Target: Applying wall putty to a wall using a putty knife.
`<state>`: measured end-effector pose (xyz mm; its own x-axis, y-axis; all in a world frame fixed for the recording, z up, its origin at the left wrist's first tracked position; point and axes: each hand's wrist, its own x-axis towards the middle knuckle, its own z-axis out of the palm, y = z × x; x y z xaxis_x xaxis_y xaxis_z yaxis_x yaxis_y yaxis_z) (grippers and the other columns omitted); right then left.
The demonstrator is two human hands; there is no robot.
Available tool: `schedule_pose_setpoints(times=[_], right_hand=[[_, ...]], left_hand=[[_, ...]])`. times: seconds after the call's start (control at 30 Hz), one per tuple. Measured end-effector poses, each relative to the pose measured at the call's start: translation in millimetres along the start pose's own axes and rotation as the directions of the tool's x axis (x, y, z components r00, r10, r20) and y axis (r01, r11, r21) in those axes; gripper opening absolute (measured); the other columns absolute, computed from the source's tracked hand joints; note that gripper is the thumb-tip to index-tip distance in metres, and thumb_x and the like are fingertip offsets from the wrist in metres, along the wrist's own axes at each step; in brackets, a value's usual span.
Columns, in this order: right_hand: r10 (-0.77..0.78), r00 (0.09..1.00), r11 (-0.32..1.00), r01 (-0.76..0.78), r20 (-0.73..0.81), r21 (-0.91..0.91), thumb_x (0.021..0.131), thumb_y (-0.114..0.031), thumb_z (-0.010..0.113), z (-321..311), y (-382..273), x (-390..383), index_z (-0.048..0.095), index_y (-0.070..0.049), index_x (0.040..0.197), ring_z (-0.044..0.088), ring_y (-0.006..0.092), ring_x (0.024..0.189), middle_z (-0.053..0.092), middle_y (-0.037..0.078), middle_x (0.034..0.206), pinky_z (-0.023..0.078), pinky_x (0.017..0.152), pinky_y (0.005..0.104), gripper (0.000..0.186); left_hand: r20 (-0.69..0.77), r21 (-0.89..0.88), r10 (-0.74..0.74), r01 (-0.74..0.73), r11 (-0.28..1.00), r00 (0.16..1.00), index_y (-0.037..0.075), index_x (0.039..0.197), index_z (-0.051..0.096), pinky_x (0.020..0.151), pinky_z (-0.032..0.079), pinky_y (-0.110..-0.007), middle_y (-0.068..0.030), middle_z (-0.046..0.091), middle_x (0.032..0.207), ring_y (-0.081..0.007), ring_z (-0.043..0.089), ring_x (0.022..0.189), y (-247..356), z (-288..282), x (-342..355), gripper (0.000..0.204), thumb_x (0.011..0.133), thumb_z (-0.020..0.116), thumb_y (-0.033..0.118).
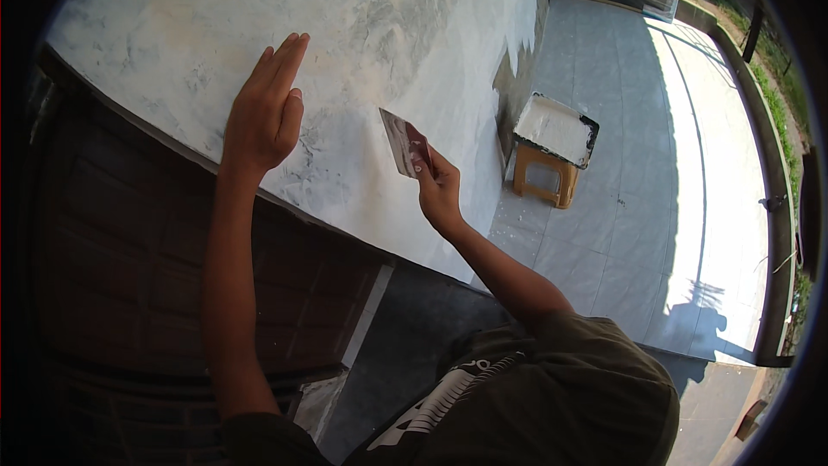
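My left hand [263, 112] lies with its fingers stretched out over the white-patched wall [345, 43]; it holds nothing and seems to rest on the surface. To the right of it, my right hand [441, 194] grips a putty knife [399, 145] by its reddish-brown handle. The wide, thin blade points up and left, close to the wall, with greyish-white smears on it; whether its edge touches I cannot tell. White and grey smears with faint beige patches cover the wall.
On the right, a tray [556, 128] of white paste sits on a tan plastic stool [545, 174]. Grey floor tiles [595, 233] stretch beyond, partly sunlit. Dark brown panelling [129, 233] lies past the wall's edge at lower left. A low ledge [783, 233] runs along the far right.
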<state>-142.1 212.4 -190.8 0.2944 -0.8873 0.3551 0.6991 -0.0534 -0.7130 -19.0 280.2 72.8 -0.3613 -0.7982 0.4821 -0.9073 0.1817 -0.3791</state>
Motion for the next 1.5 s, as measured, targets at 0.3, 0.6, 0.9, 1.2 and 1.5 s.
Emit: schedule_pose_setpoints(times=[0.3, 0.6, 0.9, 1.2, 1.5], right_hand=[[-0.270, 0.959, 0.954, 0.254, -0.085, -0.161, 0.097, 0.001, 0.052, 67.5, 23.3, 98.6, 0.046, 0.001, 0.145, 0.044, 0.0375, 0.140, 0.045, 0.029, 0.148, 0.038, 0.112, 0.0387, 0.048], [-0.112, 0.993, 0.993, 0.113, -0.023, 0.030, 0.098, 0.008, 0.044, 57.7, -3.6, -7.7, 0.048, 0.001, 0.145, 0.048, 0.0221, 0.136, 0.054, 0.016, 0.145, 0.035, 0.112, 0.0334, 0.047], [-0.524, 0.851, 0.824, 0.516, 0.030, -0.234, 0.095, 0.007, 0.048, 71.0, 1.4, 150.8, 0.043, -0.003, 0.148, 0.037, 0.0393, 0.143, 0.042, 0.026, 0.151, 0.021, 0.120, 0.0480, 0.054], [-0.441, 0.839, 0.845, 0.508, 0.318, -0.170, 0.085, 0.009, 0.058, 97.5, -3.6, 36.6, 0.042, -0.005, 0.150, 0.027, 0.0367, 0.149, 0.032, 0.022, 0.159, 0.017, 0.121, 0.0462, 0.068], [-0.015, 0.997, 1.000, 0.014, -0.082, -0.016, 0.104, -0.004, 0.044, -6.5, 0.6, 35.3, 0.044, 0.005, 0.146, 0.054, 0.0157, 0.125, 0.058, 0.015, 0.139, 0.038, 0.107, 0.0277, 0.043]], left_hand=[[0.006, 0.020, -0.005, 0.005, 1.000, 1.000, -0.005, 0.144, 0.043, 0.118, 0.032, -0.048, -0.0242, 0.050, 0.144, -0.0382, 0.047, 0.136, -0.4, 2.6, 3.6, 0.060, 0.086, 0.038, 0.008], [-0.020, 0.012, -0.013, 0.013, 1.000, 1.000, -0.005, 0.144, 0.044, 0.118, 0.033, -0.047, -0.0228, 0.052, 0.144, -0.0380, 0.050, 0.133, -2.0, 3.0, -2.1, 0.060, 0.085, 0.039, 0.009], [-0.008, 0.031, -0.002, 0.002, 1.000, 1.000, -0.003, 0.144, 0.045, 0.117, 0.034, -0.047, -0.0249, 0.053, 0.142, -0.0381, 0.052, 0.131, -0.7, 5.0, 1.6, 0.060, 0.085, 0.039, 0.009], [-0.040, -0.045, -0.017, 0.015, 0.999, 0.999, -0.005, 0.144, 0.044, 0.118, 0.032, -0.048, -0.0221, 0.053, 0.143, -0.0373, 0.049, 0.135, -1.5, 2.2, 2.7, 0.062, 0.084, 0.037, 0.008], [-0.040, -0.047, -0.035, 0.033, 0.998, 0.999, -0.005, 0.145, 0.043, 0.118, 0.032, -0.048, -0.0202, 0.052, 0.145, -0.0365, 0.049, 0.135, 1.0, 0.5, 3.2, 0.064, 0.083, 0.037, 0.007]])
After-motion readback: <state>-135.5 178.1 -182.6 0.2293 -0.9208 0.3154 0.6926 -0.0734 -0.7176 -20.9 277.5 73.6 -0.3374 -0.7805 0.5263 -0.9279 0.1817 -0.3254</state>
